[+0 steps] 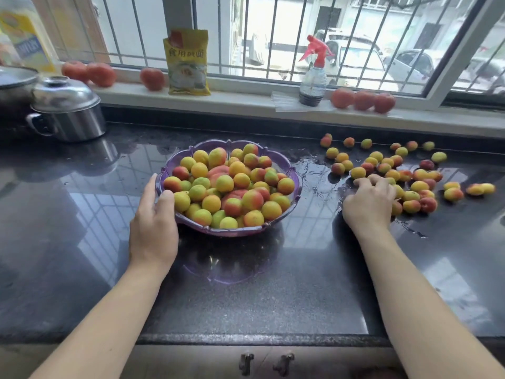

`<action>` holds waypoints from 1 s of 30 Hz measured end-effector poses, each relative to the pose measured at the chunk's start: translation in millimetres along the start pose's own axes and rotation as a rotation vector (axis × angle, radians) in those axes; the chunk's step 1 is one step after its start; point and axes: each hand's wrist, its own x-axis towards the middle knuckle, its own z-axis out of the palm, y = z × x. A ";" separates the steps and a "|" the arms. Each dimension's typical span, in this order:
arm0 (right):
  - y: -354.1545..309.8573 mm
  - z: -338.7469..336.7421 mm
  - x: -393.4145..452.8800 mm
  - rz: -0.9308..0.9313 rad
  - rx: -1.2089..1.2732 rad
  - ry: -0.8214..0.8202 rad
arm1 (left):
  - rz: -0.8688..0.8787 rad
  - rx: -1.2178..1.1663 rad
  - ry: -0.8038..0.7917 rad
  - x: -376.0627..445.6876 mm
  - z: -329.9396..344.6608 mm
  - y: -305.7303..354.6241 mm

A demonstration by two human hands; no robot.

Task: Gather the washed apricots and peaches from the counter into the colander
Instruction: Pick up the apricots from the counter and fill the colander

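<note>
A purple scalloped colander [287, 166] stands mid-counter, heaped with yellow, green and red apricots and peaches [229, 187]. My left hand [154, 220] grips the colander's left rim, thumb over the edge. To the right, several loose fruits [410, 173] lie scattered on the wet black counter. My right hand [369, 201] lies over the near-left part of that scatter, fingers curled down round some fruits; what sits under the palm is hidden.
The dark stone counter [246, 291] is wet around the fruit. A steel pot with a lid [65, 110] stands at the back left. On the window sill are tomatoes [363, 99], a yellow packet [187, 62] and a spray bottle [314, 75].
</note>
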 end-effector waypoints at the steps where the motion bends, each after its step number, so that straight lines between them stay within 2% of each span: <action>1: 1.9 3.1 1.0 0.022 -0.025 -0.039 | -0.002 -0.006 -0.001 0.2 -0.2 -0.6; 6: 4.8 9.8 7.5 0.072 -0.093 -0.122 | -0.015 -0.023 0.005 -0.9 -0.3 0.5; 11: 2.2 10.7 6.0 -0.037 -0.038 -0.098 | -0.014 -0.040 0.013 -1.4 0.0 2.9; 15: -11.5 8.6 -6.2 -0.124 0.153 -0.133 | -0.007 -0.015 0.010 -1.4 -0.7 2.2; 19: -25.3 -7.7 -16.2 -0.032 0.510 -0.111 | -0.003 0.007 0.011 1.6 0.5 -1.6; 22: -35.9 -22.3 -21.2 -0.100 0.684 -0.075 | 0.003 0.017 0.024 0.2 1.6 2.7; 25: -53.8 -42.6 -25.5 -0.221 0.771 -0.199 | 0.008 0.026 0.031 -2.0 1.5 4.3; 30: -88.0 -66.2 -29.5 -0.531 0.541 -0.476 | 0.014 0.035 0.040 0.0 2.5 3.1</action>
